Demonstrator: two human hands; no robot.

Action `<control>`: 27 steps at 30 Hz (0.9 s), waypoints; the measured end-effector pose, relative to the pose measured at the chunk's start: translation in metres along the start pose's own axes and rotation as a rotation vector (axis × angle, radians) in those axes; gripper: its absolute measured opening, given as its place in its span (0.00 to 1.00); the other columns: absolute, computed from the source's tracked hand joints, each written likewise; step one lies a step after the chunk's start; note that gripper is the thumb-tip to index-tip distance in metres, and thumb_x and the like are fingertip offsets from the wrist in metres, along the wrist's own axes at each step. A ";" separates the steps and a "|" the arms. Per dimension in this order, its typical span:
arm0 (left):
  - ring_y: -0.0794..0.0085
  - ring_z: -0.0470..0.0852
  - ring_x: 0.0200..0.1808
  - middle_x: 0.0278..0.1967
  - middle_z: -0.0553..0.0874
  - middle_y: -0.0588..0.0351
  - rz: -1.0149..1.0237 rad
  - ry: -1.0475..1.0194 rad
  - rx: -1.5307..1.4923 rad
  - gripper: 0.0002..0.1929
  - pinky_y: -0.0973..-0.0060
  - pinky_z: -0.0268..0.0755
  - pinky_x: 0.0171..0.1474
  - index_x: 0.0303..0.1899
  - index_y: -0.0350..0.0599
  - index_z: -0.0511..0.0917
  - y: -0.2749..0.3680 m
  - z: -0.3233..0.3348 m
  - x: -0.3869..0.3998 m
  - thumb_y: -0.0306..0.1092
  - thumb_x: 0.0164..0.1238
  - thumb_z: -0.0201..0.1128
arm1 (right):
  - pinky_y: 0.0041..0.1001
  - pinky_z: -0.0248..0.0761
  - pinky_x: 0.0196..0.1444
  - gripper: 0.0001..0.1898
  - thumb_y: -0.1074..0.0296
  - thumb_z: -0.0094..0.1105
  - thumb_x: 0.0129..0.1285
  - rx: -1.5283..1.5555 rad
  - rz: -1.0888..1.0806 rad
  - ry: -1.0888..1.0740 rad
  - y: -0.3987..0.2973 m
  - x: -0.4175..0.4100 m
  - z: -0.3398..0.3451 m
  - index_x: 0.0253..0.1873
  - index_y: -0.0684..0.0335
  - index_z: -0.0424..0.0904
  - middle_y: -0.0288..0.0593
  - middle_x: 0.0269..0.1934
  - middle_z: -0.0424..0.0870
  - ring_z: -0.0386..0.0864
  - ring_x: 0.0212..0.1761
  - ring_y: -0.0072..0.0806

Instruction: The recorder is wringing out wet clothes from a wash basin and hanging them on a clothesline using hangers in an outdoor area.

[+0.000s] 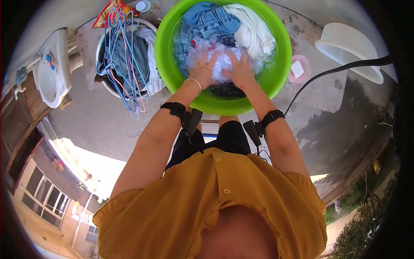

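A large green plastic basin (162, 55) stands before me, holding water and several garments. My left hand (203, 72), a bracelet on its wrist, presses down with spread fingers on a wet white cloth (223, 61) near the basin's middle. Beside it, my right hand (241, 72) rests on the same cloth, fingers also apart. Some fingertips are partly hidden by water and cloth. Blue denim (218, 24) lies at the basin's far side, with a white garment (254, 32) to its right. Dark cloth (226, 90) shows under the water closer to me.
To the left, a metal basin (100, 58) holds clothes under a bundle of plastic hangers (124, 64). A pink dish (305, 61) with a white soap bar (297, 69) sits right of the green basin. Beyond it leans a white plastic basket (351, 48). A black cable (323, 75) runs to my right arm.
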State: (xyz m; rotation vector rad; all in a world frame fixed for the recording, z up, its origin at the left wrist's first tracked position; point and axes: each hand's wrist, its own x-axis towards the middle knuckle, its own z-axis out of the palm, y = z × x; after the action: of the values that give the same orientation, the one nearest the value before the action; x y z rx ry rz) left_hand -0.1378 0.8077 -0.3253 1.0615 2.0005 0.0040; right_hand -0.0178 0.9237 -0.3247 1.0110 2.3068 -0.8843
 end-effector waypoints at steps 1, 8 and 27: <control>0.41 0.48 0.72 0.73 0.47 0.46 -0.004 0.003 0.002 0.56 0.45 0.57 0.66 0.72 0.69 0.47 -0.003 0.003 0.005 0.41 0.40 0.77 | 0.54 0.57 0.64 0.40 0.50 0.66 0.55 0.051 -0.030 -0.005 0.005 0.006 0.005 0.71 0.38 0.54 0.62 0.69 0.54 0.57 0.67 0.64; 0.53 0.69 0.64 0.64 0.69 0.44 -0.030 -0.104 -0.421 0.46 0.63 0.65 0.62 0.68 0.42 0.57 -0.025 -0.011 0.031 0.46 0.49 0.72 | 0.45 0.63 0.60 0.33 0.60 0.63 0.56 0.042 -0.078 0.186 0.017 0.030 0.031 0.64 0.66 0.61 0.68 0.50 0.75 0.70 0.57 0.59; 0.52 0.75 0.57 0.59 0.74 0.42 0.302 -0.804 -2.555 0.28 0.57 0.68 0.60 0.63 0.46 0.68 0.011 -0.068 -0.016 0.56 0.72 0.47 | 0.31 0.70 0.40 0.14 0.63 0.64 0.55 0.796 -0.511 0.459 -0.116 -0.086 -0.061 0.40 0.67 0.74 0.50 0.34 0.76 0.77 0.35 0.45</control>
State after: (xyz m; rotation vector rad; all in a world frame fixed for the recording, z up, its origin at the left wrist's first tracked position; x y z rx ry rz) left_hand -0.1718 0.8284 -0.2668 -0.4658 0.0128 1.4653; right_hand -0.0633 0.8667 -0.1858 0.9876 2.6970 -2.0767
